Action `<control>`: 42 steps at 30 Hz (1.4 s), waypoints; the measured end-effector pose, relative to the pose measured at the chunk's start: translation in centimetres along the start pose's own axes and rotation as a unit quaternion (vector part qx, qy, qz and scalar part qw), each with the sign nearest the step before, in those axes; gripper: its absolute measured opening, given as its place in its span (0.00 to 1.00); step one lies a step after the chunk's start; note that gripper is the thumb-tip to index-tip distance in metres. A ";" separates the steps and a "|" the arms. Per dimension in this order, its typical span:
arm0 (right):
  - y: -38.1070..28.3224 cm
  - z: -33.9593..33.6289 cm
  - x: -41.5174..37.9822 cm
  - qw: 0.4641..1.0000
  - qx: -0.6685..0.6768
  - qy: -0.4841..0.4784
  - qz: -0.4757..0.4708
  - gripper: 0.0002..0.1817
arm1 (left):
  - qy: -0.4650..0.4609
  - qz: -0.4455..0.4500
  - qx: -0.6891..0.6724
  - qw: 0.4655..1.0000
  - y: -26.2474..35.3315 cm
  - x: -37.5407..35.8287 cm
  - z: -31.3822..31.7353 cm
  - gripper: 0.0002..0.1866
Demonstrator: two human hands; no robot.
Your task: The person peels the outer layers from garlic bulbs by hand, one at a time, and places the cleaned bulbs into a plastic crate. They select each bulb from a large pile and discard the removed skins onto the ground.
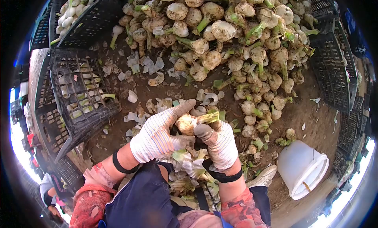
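Between my gloved hands is a garlic bulb (186, 124) with a short cut green stem (208, 117) pointing right. My left hand (159, 133) is closed around the bulb's left side, thumb above and fingers below. My right hand (221, 143) is closed at the stem side, its dirty thumb pressed near the bulb's lower right. Whether a tool sits in the right hand is hidden. Both gloves are white with soiled fingertips, and dark bands circle the wrists. Below the hands, peeled skins and leaf scraps (191, 165) lie in a heap.
A big pile of dirty garlic (236, 35) fills the far side. Black crates with cleaner white bulbs (75, 15) stand left; a tilted crate (84, 106) is nearest. A white bucket (293, 165) lies tipped at right, by a stack of crates (330, 62). Another person (49, 190) is at lower left.
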State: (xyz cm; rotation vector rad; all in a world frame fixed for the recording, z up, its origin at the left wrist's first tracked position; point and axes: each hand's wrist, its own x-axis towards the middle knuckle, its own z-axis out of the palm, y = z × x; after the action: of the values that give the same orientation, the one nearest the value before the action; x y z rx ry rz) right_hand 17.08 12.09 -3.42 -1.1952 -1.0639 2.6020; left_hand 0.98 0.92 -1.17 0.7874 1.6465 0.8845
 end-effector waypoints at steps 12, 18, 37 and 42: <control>1.0 0.7 -0.4 0.998 -0.038 0.007 -0.043 0.12 | -0.064 -0.184 -0.370 0.908 0.0 0.2 -0.7 0.33; 0.7 1.1 -0.3 0.995 -0.019 0.070 -0.062 0.10 | 0.078 0.022 -0.224 0.971 -1.8 -0.3 1.1 0.44; 1.8 0.1 -1.8 0.992 0.112 -0.046 -0.045 0.32 | 0.015 0.251 0.158 0.955 -1.9 1.3 -0.6 0.40; 2.0 0.9 -1.0 0.996 -0.030 0.061 -0.066 0.25 | 0.072 0.126 0.123 0.982 -1.0 -0.5 -0.6 0.21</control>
State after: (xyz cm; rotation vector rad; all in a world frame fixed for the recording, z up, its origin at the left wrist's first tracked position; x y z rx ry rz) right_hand 17.58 9.73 -3.61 -1.2341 -1.1625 2.3827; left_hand 0.44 -0.13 -1.69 1.1453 1.8333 0.9421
